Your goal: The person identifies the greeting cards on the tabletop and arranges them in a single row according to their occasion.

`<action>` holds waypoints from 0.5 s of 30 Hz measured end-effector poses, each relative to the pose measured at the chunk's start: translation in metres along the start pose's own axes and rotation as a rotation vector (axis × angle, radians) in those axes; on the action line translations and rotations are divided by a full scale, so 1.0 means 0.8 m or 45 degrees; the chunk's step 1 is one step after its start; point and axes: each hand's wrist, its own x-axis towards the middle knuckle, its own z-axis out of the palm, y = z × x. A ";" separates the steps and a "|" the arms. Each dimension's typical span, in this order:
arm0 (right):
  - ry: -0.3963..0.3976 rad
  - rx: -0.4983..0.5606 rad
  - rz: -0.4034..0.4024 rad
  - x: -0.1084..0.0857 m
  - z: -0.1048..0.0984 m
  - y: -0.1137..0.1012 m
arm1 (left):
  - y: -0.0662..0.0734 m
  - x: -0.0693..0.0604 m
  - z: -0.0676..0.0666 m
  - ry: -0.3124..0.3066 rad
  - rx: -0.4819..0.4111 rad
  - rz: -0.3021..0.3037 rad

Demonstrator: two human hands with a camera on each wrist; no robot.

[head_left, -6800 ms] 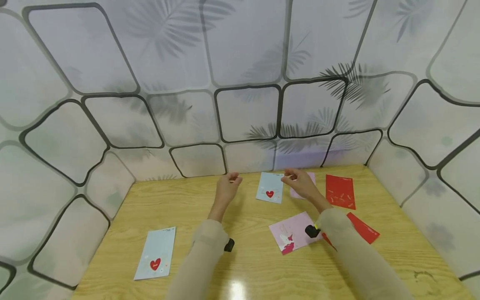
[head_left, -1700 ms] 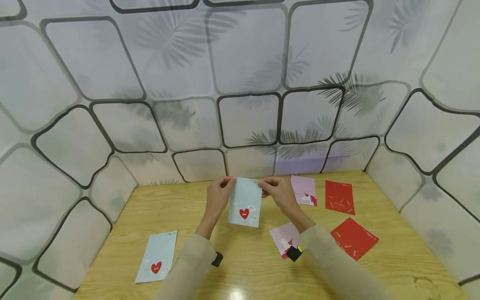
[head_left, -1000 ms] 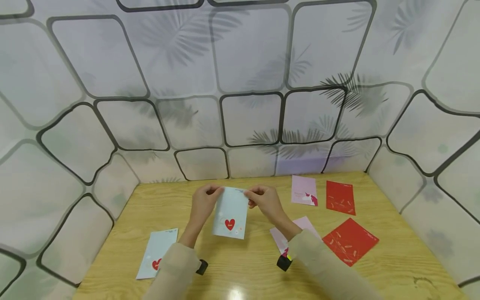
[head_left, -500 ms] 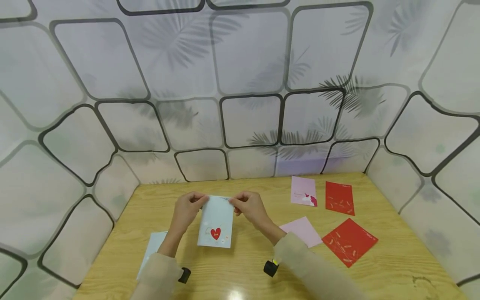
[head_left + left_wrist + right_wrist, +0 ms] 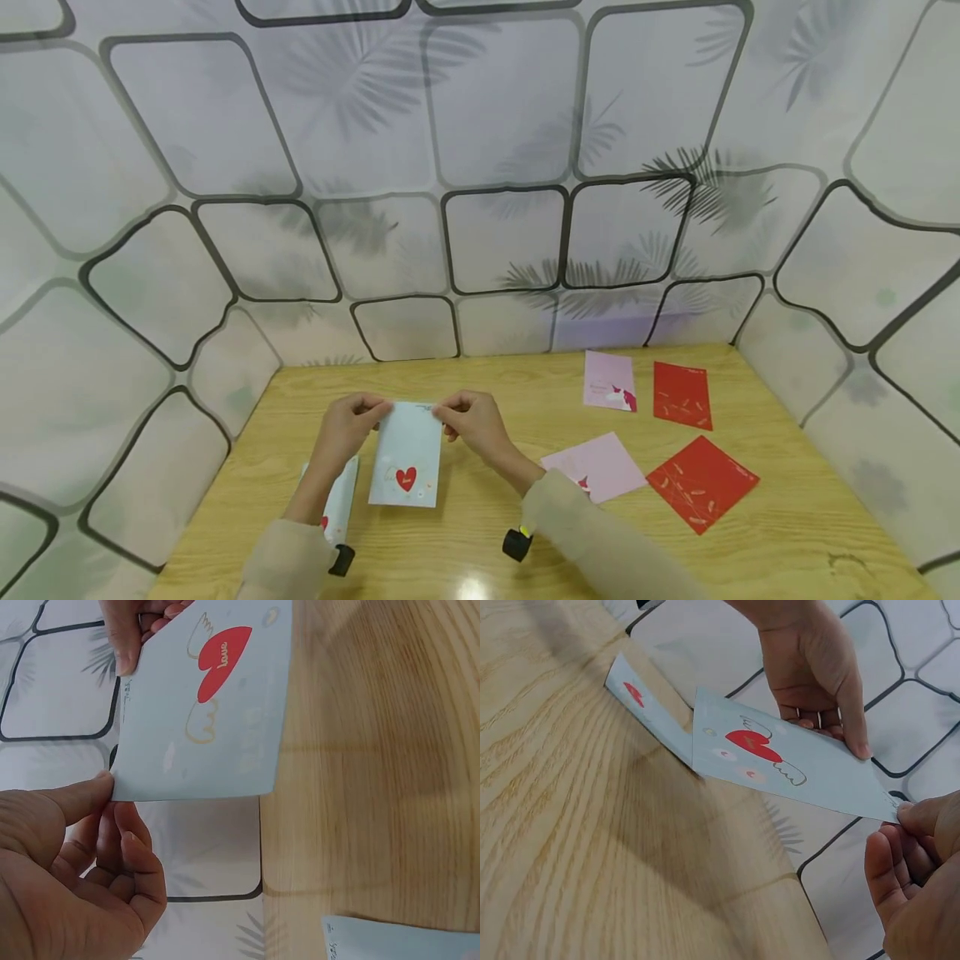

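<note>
A light blue card (image 5: 405, 454) with a red winged heart reading "love" hangs above the wooden table, its top edge held by both hands. My left hand (image 5: 348, 429) pinches the upper left corner; thumb on the front, fingers behind. At the upper right corner my right hand (image 5: 476, 425) does the same. The left wrist view shows the held card (image 5: 225, 735) tilted, off the tabletop. A matching light blue card (image 5: 342, 500) lies to its left, partly hidden by the left forearm; the right wrist view shows this second card (image 5: 652, 712) beyond the held one.
On the right lie a pink unicorn card (image 5: 609, 379) at the back and another pink card (image 5: 600, 467) nearer, by the right sleeve. Two red cards (image 5: 681, 396) lie farther right, one turned diagonally. A patterned curtain (image 5: 502, 242) borders the table (image 5: 450, 558).
Earlier both hands were empty and the light blue card lay near the pink one at the back. Lifted by both hands, it has since moved left and nearer, towards the matching card.
</note>
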 end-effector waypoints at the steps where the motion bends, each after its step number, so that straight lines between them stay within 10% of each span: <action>1: -0.003 -0.007 0.006 -0.001 0.001 0.001 | -0.001 -0.001 -0.001 -0.001 -0.001 -0.005; 15: -0.049 -0.109 0.058 -0.001 0.025 0.033 | -0.036 -0.008 -0.009 -0.049 0.028 -0.101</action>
